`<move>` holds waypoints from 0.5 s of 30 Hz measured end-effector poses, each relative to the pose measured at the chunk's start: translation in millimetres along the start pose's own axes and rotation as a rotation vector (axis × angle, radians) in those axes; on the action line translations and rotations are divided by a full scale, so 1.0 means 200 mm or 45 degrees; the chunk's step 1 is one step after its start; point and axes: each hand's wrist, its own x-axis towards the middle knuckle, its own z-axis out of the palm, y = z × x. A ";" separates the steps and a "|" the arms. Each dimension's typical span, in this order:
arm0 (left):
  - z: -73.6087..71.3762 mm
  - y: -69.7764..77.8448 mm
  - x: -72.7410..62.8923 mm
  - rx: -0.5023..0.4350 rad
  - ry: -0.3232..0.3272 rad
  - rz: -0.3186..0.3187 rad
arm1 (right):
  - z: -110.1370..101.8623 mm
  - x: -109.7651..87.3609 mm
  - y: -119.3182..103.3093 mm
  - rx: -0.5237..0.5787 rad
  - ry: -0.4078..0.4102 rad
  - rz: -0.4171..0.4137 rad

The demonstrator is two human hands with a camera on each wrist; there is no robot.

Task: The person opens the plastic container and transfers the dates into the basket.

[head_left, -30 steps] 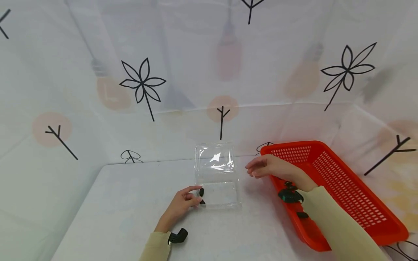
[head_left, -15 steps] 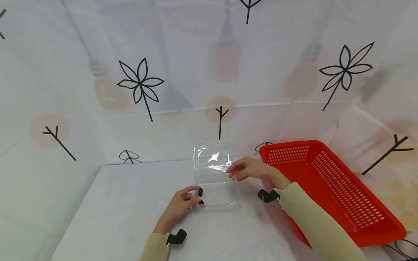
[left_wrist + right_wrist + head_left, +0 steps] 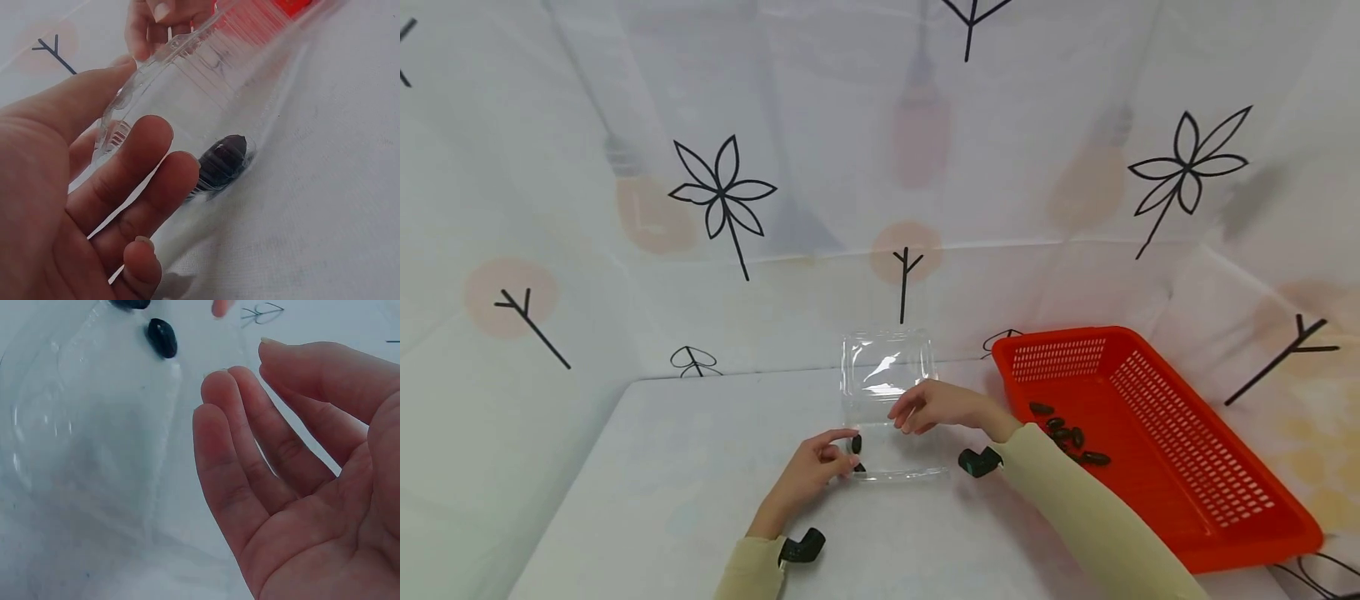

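A clear plastic clamshell box [image 3: 898, 454] lies on the white table with its lid [image 3: 883, 367] raised at the back. Inside its left end are two small dark oval pieces, one at the rear [image 3: 857, 444] and one at the front [image 3: 859, 468]. My left hand [image 3: 808, 475] pinches the box's left wall between thumb and index finger; in the left wrist view its other fingers [image 3: 144, 131] curl beside the wall. Over the box's rear right part hovers my right hand [image 3: 943, 404], fingers loosely bent. The right wrist view shows nothing in its palm [image 3: 300, 531].
A red perforated plastic basket [image 3: 1210, 433] stands at the right, with several dark oval pieces [image 3: 1078, 437] at its left side. My right forearm passes over its near left edge. Cables [image 3: 1303, 575] lie by its front right corner. A patterned white cloth [image 3: 820, 167] hangs behind.
My right hand has moved left from the basket's edge to above the box, lowering slightly. Dark pieces in the basket have come into view. The left hand keeps its place on the box.
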 end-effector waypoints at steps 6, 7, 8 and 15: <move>0.00 0.02 -0.01 0.008 -0.019 -0.004 | 0.06 0.07 0.01 0.041 0.003 0.011; 0.00 0.02 0.00 0.009 -0.021 -0.006 | 0.07 0.07 0.01 0.051 0.004 0.015; 0.00 0.02 0.00 0.006 -0.022 -0.007 | 0.07 0.08 0.01 0.064 0.005 0.020; 0.01 -0.12 0.05 -0.020 0.001 -0.003 | 0.11 0.17 0.06 0.150 0.006 0.042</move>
